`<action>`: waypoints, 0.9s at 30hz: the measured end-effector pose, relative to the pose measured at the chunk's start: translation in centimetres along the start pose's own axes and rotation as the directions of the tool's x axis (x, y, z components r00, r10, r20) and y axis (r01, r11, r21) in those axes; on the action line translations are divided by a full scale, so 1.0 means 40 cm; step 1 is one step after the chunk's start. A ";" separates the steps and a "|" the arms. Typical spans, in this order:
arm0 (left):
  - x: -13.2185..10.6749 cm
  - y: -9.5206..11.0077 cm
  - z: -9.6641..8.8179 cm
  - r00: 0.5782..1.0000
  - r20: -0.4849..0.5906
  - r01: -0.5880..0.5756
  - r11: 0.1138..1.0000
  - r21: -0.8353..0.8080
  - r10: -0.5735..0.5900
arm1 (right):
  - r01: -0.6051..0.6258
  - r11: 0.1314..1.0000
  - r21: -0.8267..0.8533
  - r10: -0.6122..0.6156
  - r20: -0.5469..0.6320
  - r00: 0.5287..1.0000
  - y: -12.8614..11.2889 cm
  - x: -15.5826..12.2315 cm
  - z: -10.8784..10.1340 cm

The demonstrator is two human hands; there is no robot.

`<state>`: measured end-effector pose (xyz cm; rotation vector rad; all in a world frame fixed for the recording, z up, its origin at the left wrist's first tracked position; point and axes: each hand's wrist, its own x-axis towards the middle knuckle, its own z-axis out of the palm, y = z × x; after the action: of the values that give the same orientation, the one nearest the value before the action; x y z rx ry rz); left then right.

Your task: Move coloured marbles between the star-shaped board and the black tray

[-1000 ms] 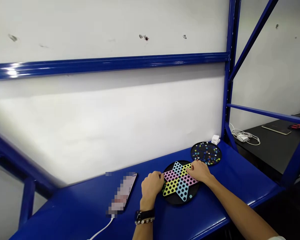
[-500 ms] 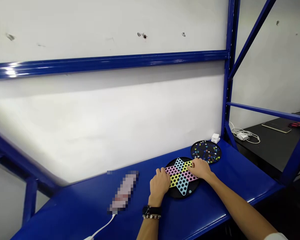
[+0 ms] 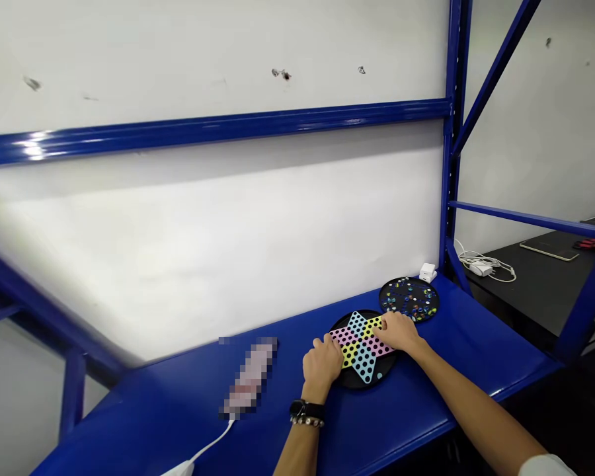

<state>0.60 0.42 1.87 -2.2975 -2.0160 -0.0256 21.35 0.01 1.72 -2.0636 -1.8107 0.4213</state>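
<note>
A star-shaped Chinese checkers board [image 3: 363, 363] in pink, yellow and blue, dotted with dark holes, lies over a round black tray [image 3: 387, 365]. My left hand [image 3: 322, 362] is closed at the board's left side, with its fingertips partly hidden. On the upper right side, my right hand [image 3: 399, 330] pinches the board's edge between thumb and fingers. A small light-blue spot shows on the tray near the board's lower point. Just behind my right hand rests a second round black tray [image 3: 409, 299], scattered with colourful marbles.
A white charger block [image 3: 428, 272] stands by the blue frame post. On the blue tabletop [image 3: 178, 390], left of my hands, lies a blurred-out pinkish oblong [image 3: 252, 377] with a white cable [image 3: 212, 441]. Bundled white cords [image 3: 480, 268] lie on a dark desk at right.
The camera view has shifted slightly. My left hand appears a little further right, and both hands remain at the board, which looks almost unmoved on its tray.
</note>
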 end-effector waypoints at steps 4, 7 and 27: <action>0.001 -0.003 -0.001 1.000 0.007 -0.027 0.999 0.036 0.027 | 0.005 1.000 -0.007 -0.005 -0.004 1.000 0.003 0.000 0.001; 0.003 -0.007 -0.004 0.999 0.006 -0.054 0.997 0.046 0.054 | 0.010 1.000 -0.006 -0.010 -0.007 1.000 0.004 -0.001 0.001; 0.031 -0.033 -0.022 0.992 0.035 0.121 0.983 -0.136 -0.117 | 0.026 1.000 0.011 -0.026 0.009 1.000 0.005 0.001 0.000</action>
<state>-0.53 1.76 2.91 -2.2623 -2.2296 -0.1475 21.51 0.05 1.62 -2.0320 -1.8346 0.4337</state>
